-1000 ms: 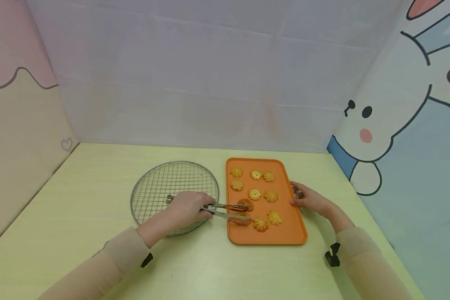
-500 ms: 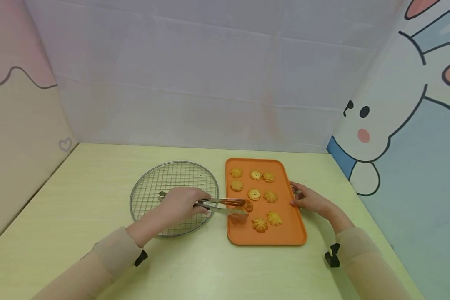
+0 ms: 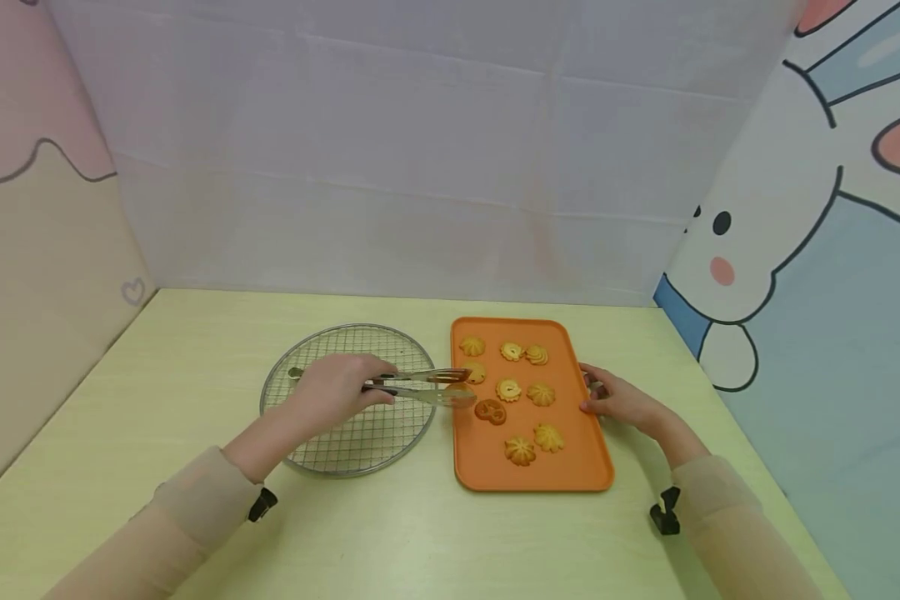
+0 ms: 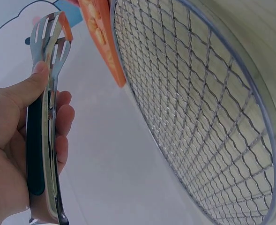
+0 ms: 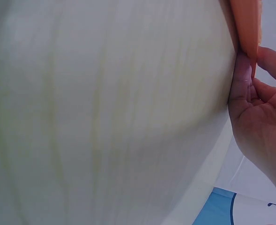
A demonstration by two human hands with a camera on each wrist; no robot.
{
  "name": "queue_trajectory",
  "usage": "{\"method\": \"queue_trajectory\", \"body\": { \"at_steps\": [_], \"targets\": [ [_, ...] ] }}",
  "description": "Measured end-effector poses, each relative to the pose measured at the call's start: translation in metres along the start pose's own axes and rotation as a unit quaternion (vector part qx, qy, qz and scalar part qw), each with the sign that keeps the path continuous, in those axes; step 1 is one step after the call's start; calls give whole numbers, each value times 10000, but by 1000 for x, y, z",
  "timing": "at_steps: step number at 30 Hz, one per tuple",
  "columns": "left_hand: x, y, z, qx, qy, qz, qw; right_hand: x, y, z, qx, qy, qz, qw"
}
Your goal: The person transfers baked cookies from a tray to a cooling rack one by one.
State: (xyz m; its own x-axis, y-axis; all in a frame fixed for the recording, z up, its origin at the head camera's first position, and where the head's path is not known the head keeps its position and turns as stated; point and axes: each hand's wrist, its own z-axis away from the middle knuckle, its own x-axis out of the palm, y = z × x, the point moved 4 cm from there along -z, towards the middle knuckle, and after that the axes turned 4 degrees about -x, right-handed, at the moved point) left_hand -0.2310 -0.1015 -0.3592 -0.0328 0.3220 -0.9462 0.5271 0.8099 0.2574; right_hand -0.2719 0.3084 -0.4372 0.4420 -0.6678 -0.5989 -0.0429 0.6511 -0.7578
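My left hand (image 3: 341,387) grips metal tongs (image 3: 416,377) with dark handle insets, held over the wire cooling rack (image 3: 360,442). Between the tong tips, above the left edge of the orange tray (image 3: 570,462), a round golden cookie (image 3: 460,390) shows partly. In the left wrist view the thumb lies along the slotted tongs (image 4: 46,93); the cookie does not show there. My right hand (image 3: 618,398) pinches the tray's right edge, and in the right wrist view its fingers (image 5: 243,77) reach under the rim. On the tray lies a brown pretzel-shaped cookie (image 3: 491,411).
Several golden cookies, among them a swirled one (image 3: 520,451) and a dotted one (image 3: 477,373), lie spread over the tray. Rack and tray stand side by side on a pale wooden table (image 3: 390,533). A white sheet (image 3: 420,167) hangs behind; a rabbit-print panel (image 3: 810,275) stands right.
My left hand and the tongs have moved left and away from me, carrying a cookie from the tray's lower left toward its left edge. The pretzel-shaped cookie is now uncovered. My right hand stays put.
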Motion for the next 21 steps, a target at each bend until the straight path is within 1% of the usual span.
{"method": "queue_trajectory", "body": {
  "at_steps": [4,13,17,21],
  "targets": [
    [-4,-11,2,-110,121,-20,9999,0,0,0,25,1,0,10000],
    [-6,-35,2,-472,256,-55,9985,-1,2,-1,27,3,-16,10000],
    [-5,-45,2,-658,246,-75,9975,-1,1,-1,5,21,1,10000],
    [-2,-54,3,-777,248,-75,9966,-1,2,-1,-24,31,23,10000]
  ]
}}
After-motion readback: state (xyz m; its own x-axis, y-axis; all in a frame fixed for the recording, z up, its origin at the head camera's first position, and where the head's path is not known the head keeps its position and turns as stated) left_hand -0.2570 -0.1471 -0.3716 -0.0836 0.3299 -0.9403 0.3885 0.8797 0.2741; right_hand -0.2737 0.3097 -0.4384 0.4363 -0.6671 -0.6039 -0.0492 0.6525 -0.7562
